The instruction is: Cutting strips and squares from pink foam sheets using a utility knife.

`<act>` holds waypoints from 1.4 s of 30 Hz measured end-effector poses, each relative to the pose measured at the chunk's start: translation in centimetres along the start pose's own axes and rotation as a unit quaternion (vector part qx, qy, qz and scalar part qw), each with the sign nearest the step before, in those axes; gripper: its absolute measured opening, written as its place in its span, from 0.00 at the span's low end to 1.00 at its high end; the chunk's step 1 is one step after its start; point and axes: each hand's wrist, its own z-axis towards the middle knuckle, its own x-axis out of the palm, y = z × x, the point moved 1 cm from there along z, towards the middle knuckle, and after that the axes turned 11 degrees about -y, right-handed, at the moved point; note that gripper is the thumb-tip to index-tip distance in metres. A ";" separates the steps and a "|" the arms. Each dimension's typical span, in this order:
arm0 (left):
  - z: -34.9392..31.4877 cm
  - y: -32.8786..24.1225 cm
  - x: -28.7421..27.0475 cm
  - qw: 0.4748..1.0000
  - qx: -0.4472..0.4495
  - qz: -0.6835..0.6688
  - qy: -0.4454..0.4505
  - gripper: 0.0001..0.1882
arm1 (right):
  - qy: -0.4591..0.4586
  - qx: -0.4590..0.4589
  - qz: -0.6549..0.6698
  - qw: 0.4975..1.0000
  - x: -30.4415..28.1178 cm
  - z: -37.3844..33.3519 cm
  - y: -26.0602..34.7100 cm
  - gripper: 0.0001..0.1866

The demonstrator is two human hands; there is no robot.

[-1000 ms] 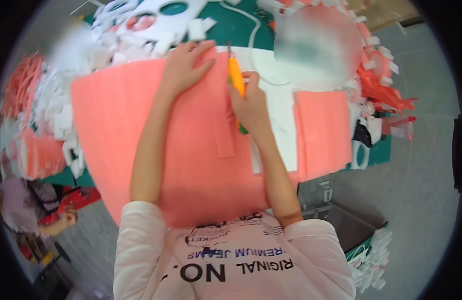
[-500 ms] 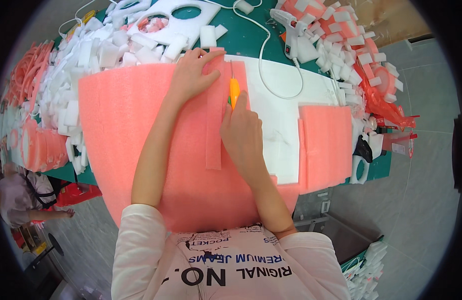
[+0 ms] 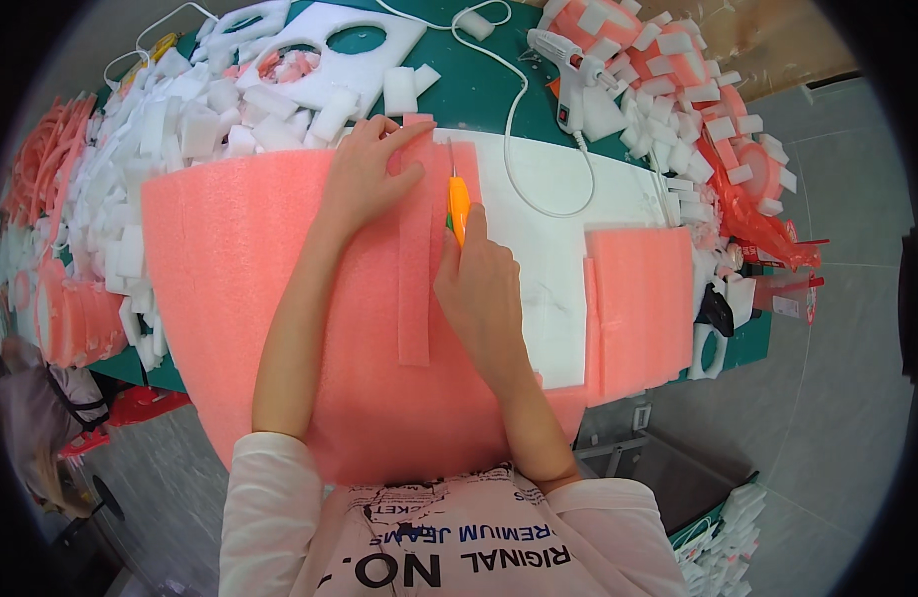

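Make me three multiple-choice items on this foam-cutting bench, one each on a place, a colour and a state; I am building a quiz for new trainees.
1. Where does the white glue gun with its white cord lie?
A. On the green mat at the far side of the bench
B. On the floor
C. In the left hand

2. What colour is the handle of the utility knife?
A. Blue
B. Orange with green
C. Black

3. What is the left hand doing?
A. Hanging off the bench
B. Lifting a white foam block
C. Pressing flat on the narrow pink foam strip

Answers: 1 A, it rests on the mat beyond the white board. 2 B, the handle shows orange with a green edge above the right hand. 3 C, its fingers lie spread on the strip's far end, atop the large pink foam sheet.
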 end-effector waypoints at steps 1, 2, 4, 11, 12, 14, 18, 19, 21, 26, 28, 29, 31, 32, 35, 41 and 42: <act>0.0 0.0 0.0 1.000 0.001 0.001 0.000 0.22 | 0.007 0.006 0.000 1.000 0.0 0.0 0.0 0.23; 0.0 -0.1 0.0 1.000 0.002 0.001 -0.001 0.22 | 0.006 0.010 -0.003 1.000 0.1 0.0 0.0 0.23; 0.1 -0.1 -0.1 1.000 0.005 0.002 -0.002 0.22 | 0.002 0.014 -0.004 1.000 0.2 -0.1 0.1 0.23; 0.0 -0.2 -0.1 1.000 -0.005 -0.009 -0.007 0.22 | 0.020 0.036 -0.029 0.999 0.6 0.0 0.4 0.23; 0.0 -0.2 -0.1 1.000 -0.004 -0.005 -0.007 0.22 | 0.023 0.034 -0.033 0.999 0.6 0.1 0.5 0.23; 0.0 -0.1 -0.1 1.000 -0.002 -0.006 -0.007 0.22 | 0.018 0.036 -0.032 0.999 0.4 0.1 0.6 0.23; 0.0 -0.1 -0.1 1.000 0.000 -0.011 -0.013 0.21 | -0.012 -0.007 -0.103 0.995 -0.2 -0.1 0.9 0.22; 0.0 -0.1 -0.1 1.000 0.001 -0.012 -0.014 0.21 | -0.009 -0.003 -0.100 0.995 -0.2 -0.1 1.0 0.22; 0.0 -0.1 0.0 1.000 -0.002 -0.012 -0.026 0.22 | -0.027 -0.027 -0.133 0.990 -0.4 0.1 1.2 0.22; 0.0 0.1 0.1 0.999 0.016 -0.012 -0.040 0.22 | -0.018 -0.025 -0.144 0.989 -0.5 0.6 1.9 0.21; 0.0 0.1 0.1 0.999 0.020 -0.012 -0.043 0.22 | -0.012 -0.012 -0.143 0.990 -0.5 0.7 2.1 0.20; 0.0 0.2 0.1 0.999 0.020 -0.013 -0.045 0.22 | -0.015 -0.012 -0.116 0.993 -0.5 0.7 2.0 0.20; -0.1 0.2 0.0 0.999 0.017 -0.018 -0.047 0.22 | -0.016 -0.011 -0.092 0.996 -0.6 0.7 1.8 0.20; -0.2 0.2 0.0 0.999 0.017 -0.019 -0.047 0.22 | -0.029 -0.026 -0.090 0.995 -0.6 0.7 1.7 0.21; -0.2 0.3 0.1 0.998 0.019 -0.017 -0.051 0.22 | -0.050 -0.066 -0.108 0.991 -0.7 0.6 1.2 0.24; -0.3 0.4 0.2 0.998 0.017 -0.018 -0.066 0.22 | -0.035 -0.066 -0.129 0.989 -0.8 0.1 1.3 0.31; -0.3 0.4 0.2 0.997 0.022 -0.023 -0.074 0.22 | -0.040 -0.070 -0.133 0.988 -0.7 0.2 1.5 0.32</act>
